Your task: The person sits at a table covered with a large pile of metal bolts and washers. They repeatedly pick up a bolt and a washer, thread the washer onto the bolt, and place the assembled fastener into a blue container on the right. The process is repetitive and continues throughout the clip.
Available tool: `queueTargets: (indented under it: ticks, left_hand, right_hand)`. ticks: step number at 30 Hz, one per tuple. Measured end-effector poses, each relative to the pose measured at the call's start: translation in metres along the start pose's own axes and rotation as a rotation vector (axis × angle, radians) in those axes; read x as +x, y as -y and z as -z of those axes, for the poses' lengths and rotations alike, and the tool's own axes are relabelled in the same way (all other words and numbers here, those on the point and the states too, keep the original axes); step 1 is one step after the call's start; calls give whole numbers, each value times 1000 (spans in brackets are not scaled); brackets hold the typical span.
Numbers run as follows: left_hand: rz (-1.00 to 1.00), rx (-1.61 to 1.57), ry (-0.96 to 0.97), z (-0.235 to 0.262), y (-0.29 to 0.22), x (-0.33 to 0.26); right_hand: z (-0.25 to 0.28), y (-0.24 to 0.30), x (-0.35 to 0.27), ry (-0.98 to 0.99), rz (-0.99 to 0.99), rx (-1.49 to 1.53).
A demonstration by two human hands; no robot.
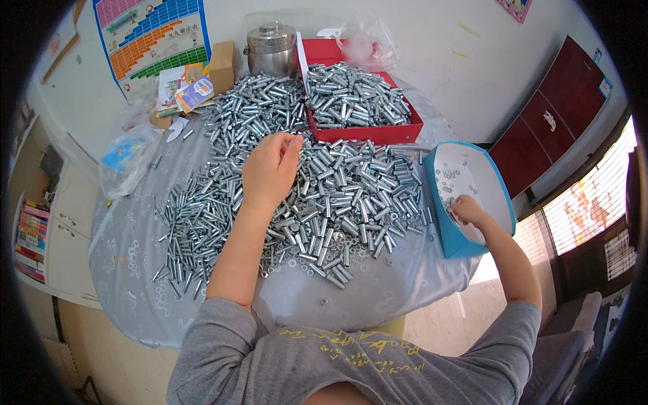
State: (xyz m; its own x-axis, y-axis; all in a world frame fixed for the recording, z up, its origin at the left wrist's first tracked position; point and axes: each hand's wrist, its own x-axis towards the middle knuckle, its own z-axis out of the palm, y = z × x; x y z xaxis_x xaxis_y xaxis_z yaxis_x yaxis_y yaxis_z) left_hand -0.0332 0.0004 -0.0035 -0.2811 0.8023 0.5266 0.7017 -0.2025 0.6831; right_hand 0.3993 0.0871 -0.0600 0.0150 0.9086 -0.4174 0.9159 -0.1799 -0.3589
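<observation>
Yellow lettering, upside down from here, crosses the grey shirt (351, 374): a large script line with smaller capitals beside it. The wall poster (155, 42) bears dark Chinese characters on white and tiny print in its coloured cells. The purple card (196, 94) and the books' (32, 237) spines seem printed, too small to read.

steel pot (271, 51), wall chart (154, 40), red cabinet (550, 115)

Your left hand (268, 169) hides its own curled fingers and part of the pile (337, 196) beneath. You can't tell what, if anything, your right hand (468, 210) holds inside the bin (463, 246) at right.
</observation>
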Motion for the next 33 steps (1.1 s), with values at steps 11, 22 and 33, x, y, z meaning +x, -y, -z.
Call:
queueTargets:
  ticks: [11, 22, 33]
  left_hand:
    - [21, -19, 3, -1, 4, 2]
    - [-19, -42, 27, -4, -1, 0]
    - [-107, -332, -24, 12, -11, -8]
  right_hand:
    - [14, -12, 30, -10, 248, -143]
    - [52, 53, -14, -8, 478, 388]
    - [-86, 307, -67, 123, 1220, 938]
